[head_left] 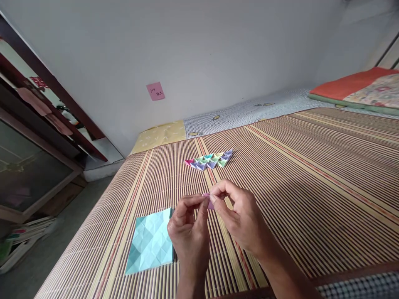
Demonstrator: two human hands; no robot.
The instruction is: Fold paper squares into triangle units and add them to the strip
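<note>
Left hand (188, 226) and right hand (240, 209) pinched a small purple paper piece (211, 204), seemingly folded, near a creased turquoise paper square (151, 241).

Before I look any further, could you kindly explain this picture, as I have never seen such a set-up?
There is no machine here: these are a person's bare hands, seen by a camera worn on that person's head, looking forward and down. The left hand and right hand together pinch a small purple paper piece, above a striped mat. On the mat, creased light-blue paper lies beside the left hand, and a cluster of small folded pieces in several colours lies farther away. Beyond, a pink note shows on the wall.
</note>
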